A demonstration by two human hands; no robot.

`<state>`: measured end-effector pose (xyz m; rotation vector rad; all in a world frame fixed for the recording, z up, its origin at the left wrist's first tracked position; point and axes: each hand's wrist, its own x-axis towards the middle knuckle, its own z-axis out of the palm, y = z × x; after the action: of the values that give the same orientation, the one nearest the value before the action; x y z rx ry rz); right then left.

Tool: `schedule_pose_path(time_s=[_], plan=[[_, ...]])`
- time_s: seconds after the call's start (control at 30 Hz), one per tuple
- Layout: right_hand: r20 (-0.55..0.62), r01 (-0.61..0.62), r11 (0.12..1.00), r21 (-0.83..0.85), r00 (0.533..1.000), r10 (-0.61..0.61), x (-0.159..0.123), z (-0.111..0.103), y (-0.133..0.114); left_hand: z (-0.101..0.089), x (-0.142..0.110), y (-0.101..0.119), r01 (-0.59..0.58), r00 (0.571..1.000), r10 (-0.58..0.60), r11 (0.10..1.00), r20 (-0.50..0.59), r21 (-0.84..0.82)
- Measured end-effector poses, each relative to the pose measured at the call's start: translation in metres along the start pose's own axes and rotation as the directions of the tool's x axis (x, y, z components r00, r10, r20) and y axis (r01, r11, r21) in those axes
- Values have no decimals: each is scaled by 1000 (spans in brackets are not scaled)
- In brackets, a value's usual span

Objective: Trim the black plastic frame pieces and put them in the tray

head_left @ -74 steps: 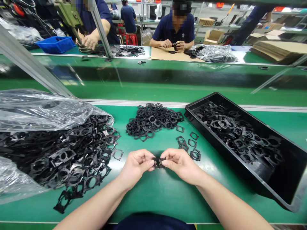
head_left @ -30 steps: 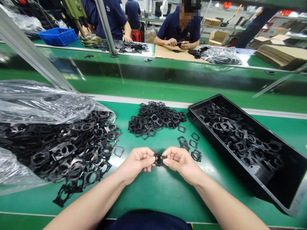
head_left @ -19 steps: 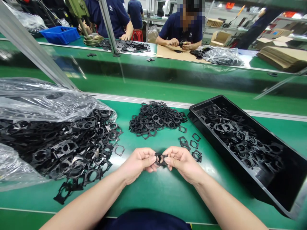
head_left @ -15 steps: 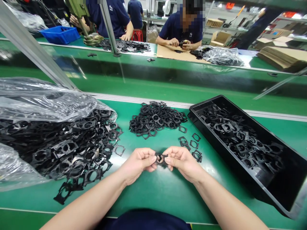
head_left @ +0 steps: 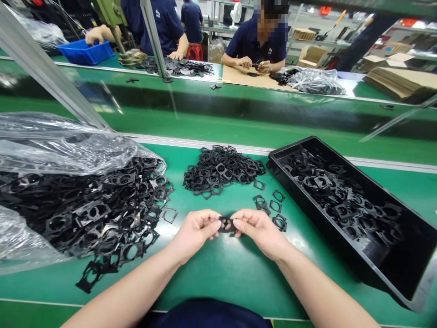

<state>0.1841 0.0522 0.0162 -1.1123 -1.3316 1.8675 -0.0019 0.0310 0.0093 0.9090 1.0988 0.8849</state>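
Observation:
My left hand point(head_left: 196, 231) and my right hand point(head_left: 256, 229) meet low over the green table point(head_left: 221, 273), both pinched on one small black plastic frame part point(head_left: 226, 224) held between thumbs and forefingers. Most of the part is hidden by the fingertips. A few loose black ring frames point(head_left: 271, 205) lie just beyond my right hand. Further back sits a small heap of black parts point(head_left: 221, 171). A large pile of black frames point(head_left: 92, 209) spills from a clear plastic bag point(head_left: 58, 146) on my left.
A long black tray point(head_left: 414, 273) holding several black parts runs along the right. A slanted metal post point(head_left: 51, 77) rises at the left. Beyond a green conveyor belt point(head_left: 239, 123), other people work at a far bench with a blue bin point(head_left: 82, 51) and cardboard point(head_left: 399, 77).
The part between my fingers has turned slightly and my hands stay together in place. A person at the far bench has reached a hand into the blue bin.

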Motion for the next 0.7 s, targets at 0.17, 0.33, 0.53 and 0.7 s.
schedule_pose_path(time_s=[0.17, 0.33, 0.53, 0.7], plan=[[3, 30, 999, 13, 1000, -30, 0, 0, 3, 1, 0, -3, -29, 999, 28, 997, -16, -68], [-13, 84, 995, -52, 996, -85, 0, 1, 5, 0, 2, -6, -77, 996, 75, 996, -47, -37], [-99, 124, 969, -214, 984, -148, 0, 2, 6, 4, -1, -3, -90, 991, 104, 983, -82, 161], [-56, 103, 977, -187, 992, -115, 0, 6, 8, 4, -3, -8, -140, 979, 173, 956, -111, 259]])
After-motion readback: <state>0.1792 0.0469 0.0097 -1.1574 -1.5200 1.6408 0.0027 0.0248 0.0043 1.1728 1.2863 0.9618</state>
